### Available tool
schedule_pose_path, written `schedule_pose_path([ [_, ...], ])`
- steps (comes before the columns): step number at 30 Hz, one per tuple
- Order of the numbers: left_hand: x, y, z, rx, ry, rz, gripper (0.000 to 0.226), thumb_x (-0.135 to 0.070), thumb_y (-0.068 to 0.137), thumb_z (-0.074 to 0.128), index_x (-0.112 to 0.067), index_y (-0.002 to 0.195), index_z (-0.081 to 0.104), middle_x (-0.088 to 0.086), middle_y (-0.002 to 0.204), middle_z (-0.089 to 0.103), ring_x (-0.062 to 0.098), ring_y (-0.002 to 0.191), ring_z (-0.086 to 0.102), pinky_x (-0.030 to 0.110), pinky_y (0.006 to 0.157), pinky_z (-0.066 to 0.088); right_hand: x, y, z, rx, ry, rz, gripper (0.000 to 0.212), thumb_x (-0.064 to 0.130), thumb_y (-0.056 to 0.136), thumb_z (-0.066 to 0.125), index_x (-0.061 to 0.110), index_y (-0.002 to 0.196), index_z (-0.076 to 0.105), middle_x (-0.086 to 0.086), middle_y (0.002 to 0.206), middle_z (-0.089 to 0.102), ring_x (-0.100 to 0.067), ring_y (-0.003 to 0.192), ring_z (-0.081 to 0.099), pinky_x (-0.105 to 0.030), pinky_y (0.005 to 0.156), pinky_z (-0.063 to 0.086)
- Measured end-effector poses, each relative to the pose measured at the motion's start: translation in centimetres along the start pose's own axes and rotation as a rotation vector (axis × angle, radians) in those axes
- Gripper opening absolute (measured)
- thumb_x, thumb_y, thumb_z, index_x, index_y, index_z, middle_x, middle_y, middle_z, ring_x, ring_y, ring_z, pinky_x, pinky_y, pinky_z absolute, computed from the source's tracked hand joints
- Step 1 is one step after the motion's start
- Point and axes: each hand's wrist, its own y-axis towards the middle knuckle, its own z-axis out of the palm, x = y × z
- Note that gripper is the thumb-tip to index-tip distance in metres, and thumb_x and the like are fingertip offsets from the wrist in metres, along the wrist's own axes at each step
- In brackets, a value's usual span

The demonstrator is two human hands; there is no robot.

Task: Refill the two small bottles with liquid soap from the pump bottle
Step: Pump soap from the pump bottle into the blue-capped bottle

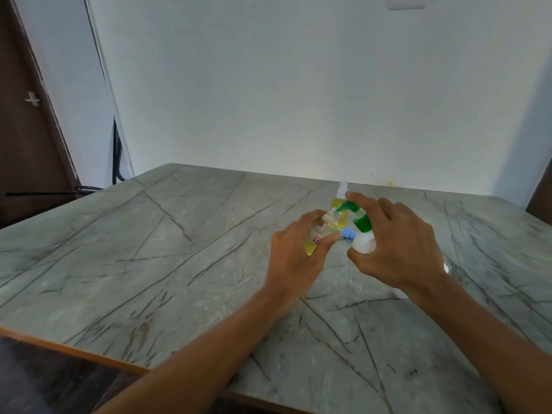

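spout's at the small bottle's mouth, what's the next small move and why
Probably press the green pump head down with the right hand, which grips the white pump bottle. Its spout sits at the uncapped mouth of the small bottle, which the left hand holds tilted toward it, and that bottle looks only partly filled with yellow soap.

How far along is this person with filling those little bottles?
Seemingly done: the back bottle stands capped, yellow with soap. In hand: the left hand holds the open second bottle, partly filled, at the green nozzle of the pump bottle gripped by the right hand. Left: finish filling it and fit the blue cap lying on the table.
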Motion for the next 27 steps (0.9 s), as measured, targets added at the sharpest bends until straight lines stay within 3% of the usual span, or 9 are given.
schedule_pose_path([
  [8,0.06,-0.23,0.11,0.029,-0.021,0.028,0.047,-0.045,0.081,0.067,-0.023,0.122,0.058,-0.009,0.107,0.067,-0.001,0.083,0.061,0.006,0.072,0.048,0.07,-0.01,0.11,-0.033,0.031,0.005,0.089,0.038,0.049,0.089,0.025,0.124,0.044,-0.008,0.092,0.064,-0.026,0.070,0.057,-0.034,0.055,0.049],
  [16,-0.15,0.01,-0.17,-0.017,-0.069,0.023,0.042,-0.040,0.082,0.069,-0.022,0.119,0.059,-0.010,0.104,0.069,0.001,0.082,0.064,0.012,0.071,0.051,0.38,-0.26,-0.24,-0.058,-0.011,0.006,0.093,0.039,0.055,0.084,0.024,0.138,0.043,-0.003,0.084,0.058,-0.015,0.067,0.043,-0.023,0.053,0.033],
  [20,-0.22,0.08,-0.16,-0.014,-0.051,0.007,0.043,-0.042,0.082,0.068,-0.024,0.120,0.058,-0.012,0.106,0.068,-0.002,0.081,0.062,0.006,0.072,0.048,0.42,-0.22,-0.22,-0.033,-0.016,0.006,0.100,0.040,0.057,0.083,0.029,0.143,0.033,-0.002,0.085,0.057,-0.014,0.068,0.040,-0.024,0.050,0.037],
  [27,-0.34,0.09,-0.25,-0.023,-0.058,-0.016,0.044,-0.042,0.081,0.070,-0.025,0.119,0.059,-0.014,0.105,0.067,-0.003,0.083,0.062,0.006,0.072,0.048,0.16,-0.10,-0.21,-0.012,-0.009,0.001,0.097,0.041,0.056,0.082,0.027,0.140,0.037,-0.003,0.086,0.058,-0.016,0.068,0.045,-0.024,0.053,0.038],
])
